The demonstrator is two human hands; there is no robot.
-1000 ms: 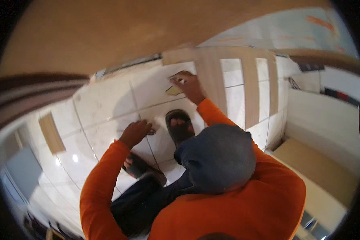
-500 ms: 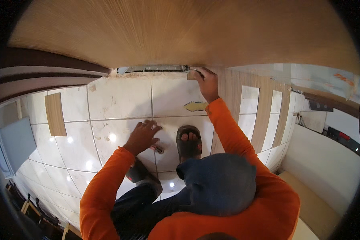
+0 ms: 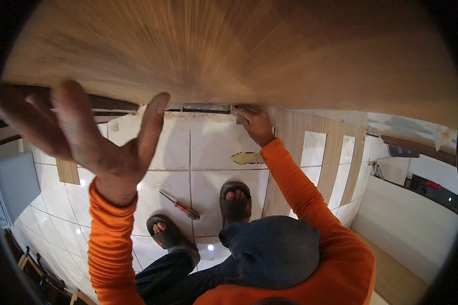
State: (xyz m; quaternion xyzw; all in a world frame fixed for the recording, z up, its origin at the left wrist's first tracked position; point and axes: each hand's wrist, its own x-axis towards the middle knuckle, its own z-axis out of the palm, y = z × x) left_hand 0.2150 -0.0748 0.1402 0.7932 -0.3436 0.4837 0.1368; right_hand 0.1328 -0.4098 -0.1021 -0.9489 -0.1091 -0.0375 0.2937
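Note:
A large brown wood-grain panel (image 3: 229,56) spans the top of the view. My left hand (image 3: 109,147) is raised at the panel's left side, open, with its fingers spread; whether it touches the wood I cannot tell. At the panel's lower edge, my right hand (image 3: 258,126) is closed, its fingertips beside the end of a grey metal strip (image 3: 207,108). What those fingers grip is hidden. A small piece of wood (image 3: 239,119) shows just below them. On the tiles between my arms lies a screwdriver (image 3: 182,206) with a red and dark handle.
A yellow arrow-shaped piece (image 3: 247,158) lies near my right wrist. Light wood-grain strips (image 3: 331,168) lie on the white tiles at right, and another strip (image 3: 67,170) at left. Beyond are a blue-grey bin (image 3: 15,185) and a pale low wall (image 3: 404,216). My sandalled feet stand close by.
My left hand has risen from above the screwdriver up and left toward the panel, uncovering the tool. My right hand stays at the panel's lower edge. The whole view has shifted slightly.

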